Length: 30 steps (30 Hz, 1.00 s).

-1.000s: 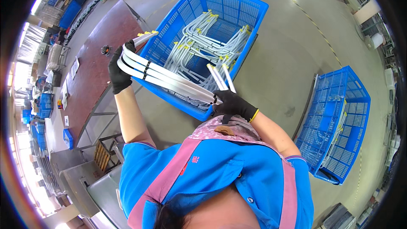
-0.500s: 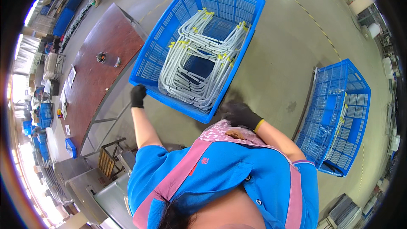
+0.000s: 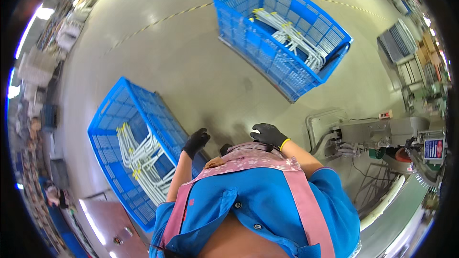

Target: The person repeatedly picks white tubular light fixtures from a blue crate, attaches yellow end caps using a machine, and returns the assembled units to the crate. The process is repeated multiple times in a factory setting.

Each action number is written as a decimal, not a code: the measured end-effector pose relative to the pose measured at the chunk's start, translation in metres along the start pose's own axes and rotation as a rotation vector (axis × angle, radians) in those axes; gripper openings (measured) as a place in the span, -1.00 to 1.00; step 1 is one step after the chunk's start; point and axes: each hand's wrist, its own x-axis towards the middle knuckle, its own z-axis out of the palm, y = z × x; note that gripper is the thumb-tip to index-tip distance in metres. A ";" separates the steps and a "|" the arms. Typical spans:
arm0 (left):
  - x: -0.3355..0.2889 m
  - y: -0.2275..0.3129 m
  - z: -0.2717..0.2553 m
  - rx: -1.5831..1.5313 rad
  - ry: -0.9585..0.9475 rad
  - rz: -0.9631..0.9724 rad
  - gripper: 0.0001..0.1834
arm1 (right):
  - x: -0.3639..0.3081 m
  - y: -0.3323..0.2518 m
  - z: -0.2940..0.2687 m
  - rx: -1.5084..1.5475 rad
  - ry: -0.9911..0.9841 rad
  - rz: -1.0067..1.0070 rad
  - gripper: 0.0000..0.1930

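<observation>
My left hand [image 3: 197,142], in a black glove, hangs beside the near end of a blue plastic crate [image 3: 106,110] on my left. Its fingers are loosely bent, with nothing visible in them. In front of my pink apron, my right hand [image 3: 270,135] is in a black glove with a yellow cuff edge. Its fingers are apart and hold nothing I can see. White bent tube frames [image 3: 152,150] with yellow end pieces lie in the left crate. Another blue crate [image 3: 267,50], farther off to the right, holds similar white tube frames [image 3: 287,33].
A machine [image 3: 382,131] with a grey arm and cables stands close on my right. The brown-red table [image 3: 103,217] is at the lower left behind the crate. A yellow-black floor line [image 3: 179,13] runs across the far floor.
My view has turned to the right, so the near crate now lies on my left and the second crate ahead. My left hand has come off the crate's corner.
</observation>
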 end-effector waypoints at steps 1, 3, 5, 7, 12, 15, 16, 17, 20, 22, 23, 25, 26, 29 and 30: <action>0.015 0.028 0.005 0.050 -0.014 0.014 -0.60 | -0.007 0.016 -0.010 0.039 0.013 0.042 -0.55; 0.046 0.078 0.019 0.170 -0.029 0.042 -0.59 | -0.022 0.056 -0.035 0.099 0.045 0.106 -0.58; 0.076 0.114 0.039 0.312 -0.064 0.178 -0.62 | -0.039 0.099 -0.057 0.129 0.074 0.073 -0.59; 0.103 0.136 0.060 0.390 -0.196 0.250 -0.62 | -0.042 0.134 -0.069 0.027 0.194 0.194 -0.57; 0.165 0.177 0.106 0.422 -0.324 0.333 -0.65 | -0.056 0.199 -0.118 0.192 0.326 0.341 -0.57; 0.206 0.205 0.114 0.341 -0.408 0.344 -0.55 | -0.050 0.221 -0.139 0.338 0.376 0.428 -0.59; 0.221 0.215 0.115 0.365 -0.390 0.441 -0.60 | -0.045 0.229 -0.145 0.309 0.432 0.410 -0.58; 0.238 0.227 0.114 0.349 -0.410 0.423 -0.60 | -0.041 0.238 -0.151 0.331 0.448 0.431 -0.57; 0.302 0.264 0.113 0.403 -0.509 0.317 -0.61 | -0.027 0.271 -0.166 0.493 0.442 0.599 -0.52; 0.350 0.287 0.120 0.488 -0.499 0.388 -0.64 | -0.012 0.297 -0.178 0.453 0.479 0.732 -0.47; 0.375 0.298 0.125 0.527 -0.506 0.389 -0.65 | -0.004 0.313 -0.187 0.455 0.496 0.799 -0.45; 0.424 0.318 0.135 0.432 -0.457 0.562 -0.68 | 0.010 0.342 -0.206 0.328 0.553 0.933 -0.37; 0.446 0.328 0.143 0.447 -0.461 0.587 -0.68 | 0.012 0.356 -0.217 0.340 0.526 0.981 -0.31; 0.516 0.356 0.168 0.448 -0.525 0.575 -0.63 | 0.033 0.400 -0.247 0.310 0.472 1.221 -0.24; 0.539 0.364 0.179 0.413 -0.595 0.489 -0.62 | 0.039 0.414 -0.255 0.330 0.499 1.227 -0.21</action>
